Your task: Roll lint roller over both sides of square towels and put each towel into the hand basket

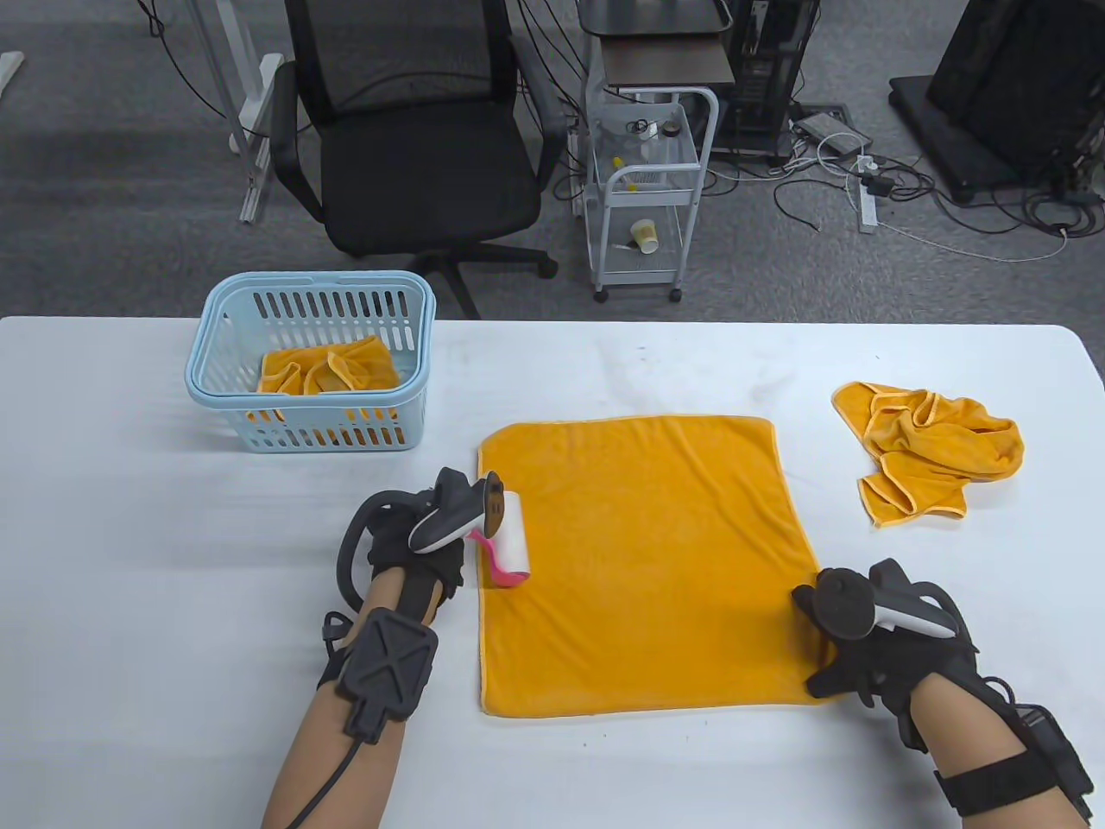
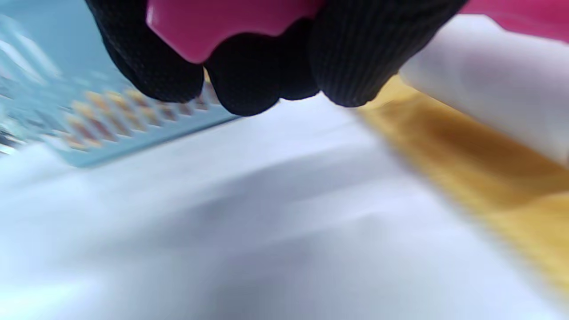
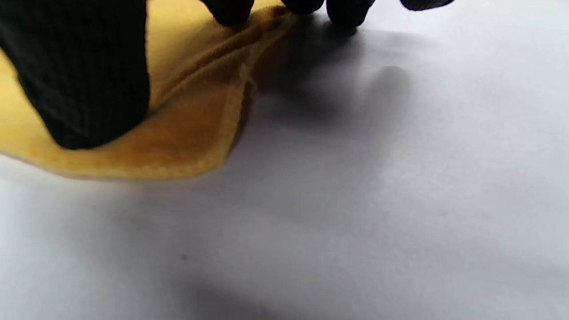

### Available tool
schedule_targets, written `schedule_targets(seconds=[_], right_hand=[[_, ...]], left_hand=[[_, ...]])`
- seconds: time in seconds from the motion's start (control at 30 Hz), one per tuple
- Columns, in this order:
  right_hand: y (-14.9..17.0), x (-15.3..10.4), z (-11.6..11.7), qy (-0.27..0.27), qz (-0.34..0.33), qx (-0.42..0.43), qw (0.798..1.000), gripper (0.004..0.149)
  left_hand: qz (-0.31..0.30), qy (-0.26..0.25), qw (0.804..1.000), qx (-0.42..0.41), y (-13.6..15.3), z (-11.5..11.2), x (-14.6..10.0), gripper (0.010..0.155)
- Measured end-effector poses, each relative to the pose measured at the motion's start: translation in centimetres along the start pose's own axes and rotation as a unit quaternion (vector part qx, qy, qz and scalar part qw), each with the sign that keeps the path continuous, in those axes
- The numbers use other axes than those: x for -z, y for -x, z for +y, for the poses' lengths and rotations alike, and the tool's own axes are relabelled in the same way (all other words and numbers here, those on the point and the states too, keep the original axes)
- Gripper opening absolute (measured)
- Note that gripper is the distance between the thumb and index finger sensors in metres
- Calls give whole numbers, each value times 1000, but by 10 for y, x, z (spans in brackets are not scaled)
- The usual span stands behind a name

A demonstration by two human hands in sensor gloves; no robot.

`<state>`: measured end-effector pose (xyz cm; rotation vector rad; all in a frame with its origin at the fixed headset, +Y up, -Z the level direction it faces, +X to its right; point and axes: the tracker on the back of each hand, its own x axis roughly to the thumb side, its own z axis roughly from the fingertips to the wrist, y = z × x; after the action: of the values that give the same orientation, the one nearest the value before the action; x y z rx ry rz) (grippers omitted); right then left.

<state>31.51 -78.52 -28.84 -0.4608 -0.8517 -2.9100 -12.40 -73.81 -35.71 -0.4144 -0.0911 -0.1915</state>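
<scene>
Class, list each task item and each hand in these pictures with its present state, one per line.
Flat towel: spread on the table.
Crumpled towel: bunched, right of it.
Basket: upright, holds one towel.
Lint roller: on the flat towel's left edge.
Left hand: holds the roller.
Right hand: presses the towel's corner.

We found no text, label, brand, number or sign that could be read in any of the three views.
</scene>
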Motion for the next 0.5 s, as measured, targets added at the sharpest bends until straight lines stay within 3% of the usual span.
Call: schedule_targets(seconds=[0.1,0.27,0.37,0.5], right_hand=[[0,0,0,0,0,0,1000,104],[0,0,0,0,0,0,1000,104],[0,0,0,0,0,0,1000,104],[0,0,0,1,0,1,1000,104]], left_hand=[[-80,5,994,-80,-43,0,-2,52],[-139,4,985,-101,-95,-4,-1,56],[-130,5,988,-83,-100,-11,2,54],[-80,-1,997,-4,-77,-16,0,47]])
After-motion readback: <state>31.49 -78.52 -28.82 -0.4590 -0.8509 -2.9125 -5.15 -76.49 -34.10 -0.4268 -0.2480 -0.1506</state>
